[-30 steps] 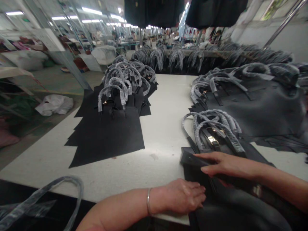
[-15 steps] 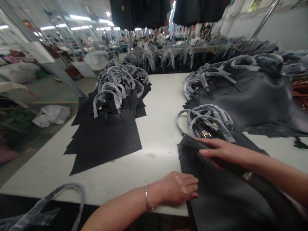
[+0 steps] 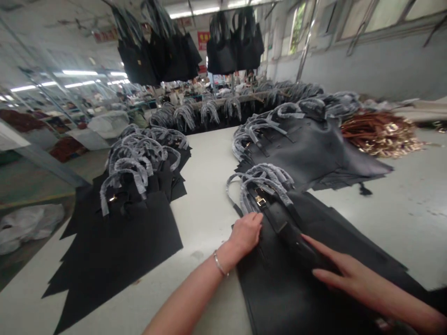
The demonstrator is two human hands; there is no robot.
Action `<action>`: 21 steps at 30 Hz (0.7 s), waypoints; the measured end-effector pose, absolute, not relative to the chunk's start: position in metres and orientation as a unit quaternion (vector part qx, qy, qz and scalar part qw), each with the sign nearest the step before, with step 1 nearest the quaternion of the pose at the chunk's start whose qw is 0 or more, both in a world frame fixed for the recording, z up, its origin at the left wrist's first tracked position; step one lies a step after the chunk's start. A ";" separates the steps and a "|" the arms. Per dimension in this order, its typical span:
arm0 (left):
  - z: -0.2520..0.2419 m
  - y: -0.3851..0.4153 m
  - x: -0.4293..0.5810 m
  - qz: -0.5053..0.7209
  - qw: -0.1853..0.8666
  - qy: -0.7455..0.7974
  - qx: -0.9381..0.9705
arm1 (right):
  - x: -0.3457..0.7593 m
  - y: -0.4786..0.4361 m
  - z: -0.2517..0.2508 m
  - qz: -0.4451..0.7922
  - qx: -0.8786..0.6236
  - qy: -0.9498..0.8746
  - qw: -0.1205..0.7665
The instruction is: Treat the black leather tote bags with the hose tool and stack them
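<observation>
We see a black handbag (image 3: 296, 284) of smooth, matt, leather-like material, its rolled handles (image 3: 261, 184) sheathed in glossy, crinkled clear plastic film. On that bag sits a small buckle (image 3: 260, 200) of polished gold-coloured metal. Left of the bag lies a stack of flat black panels (image 3: 115, 251), matt and fine-grained, on a smooth pale bench (image 3: 206, 186). Beyond the bag, a heap of tan straps (image 3: 377, 135) carries shiny brass-coloured metal fittings.

One left hand (image 3: 246, 234) and one right hand (image 3: 352, 279) show, with one bangle (image 3: 220, 264), three near stacks of black handbags (image 3: 118, 251) on the worktop (image 3: 206, 186), two hanging bunches of bags (image 3: 153, 56), one heap of brown straps (image 3: 375, 135) and one white plastic bag (image 3: 28, 228).
</observation>
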State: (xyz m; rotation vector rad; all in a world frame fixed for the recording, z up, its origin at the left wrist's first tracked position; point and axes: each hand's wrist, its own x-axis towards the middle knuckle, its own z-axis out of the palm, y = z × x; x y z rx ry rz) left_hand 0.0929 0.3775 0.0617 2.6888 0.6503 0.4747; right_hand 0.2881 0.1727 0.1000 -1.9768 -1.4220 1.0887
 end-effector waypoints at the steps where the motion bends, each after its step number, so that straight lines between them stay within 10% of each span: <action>1: 0.064 0.386 0.106 0.164 0.146 0.220 0.951 | 0.284 0.170 0.095 0.384 -0.723 -0.525 0.233; 13: 0.098 0.446 0.157 -0.011 0.038 0.012 0.999 | 0.250 0.161 0.093 0.223 -0.810 -0.511 0.182; 21: 0.134 0.403 0.138 -0.133 0.019 0.167 0.977 | 0.248 0.163 0.086 0.202 -0.825 -0.504 0.158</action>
